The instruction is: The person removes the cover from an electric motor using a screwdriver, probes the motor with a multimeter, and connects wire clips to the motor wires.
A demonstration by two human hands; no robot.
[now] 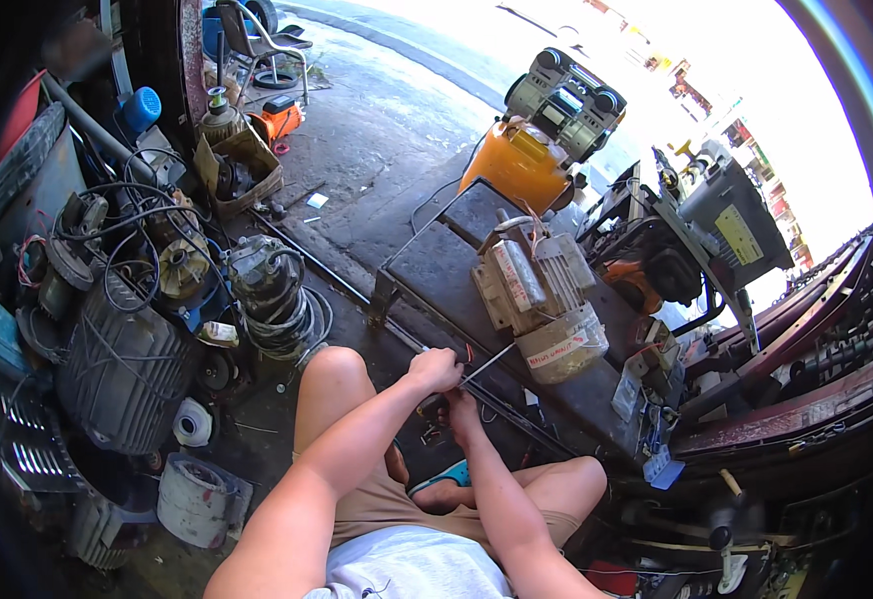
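I see a thin white wire running from my left hand up to the grey electric motor. The wire sits low in the middle of the view, just in front of my knees. My left hand is curled into a tight fist around the near end of the wire. My right hand is just below it, almost touching it. Its fingers are bent in, but I cannot tell what they hold, as the spot is dark and small.

The motor lies on its side on a dark metal table. A white tag is stuck to its round end. Behind it stands an orange air compressor. To my left on the floor lie old motors, black cables and a grey pump. A white roll of tape lies near my left knee.
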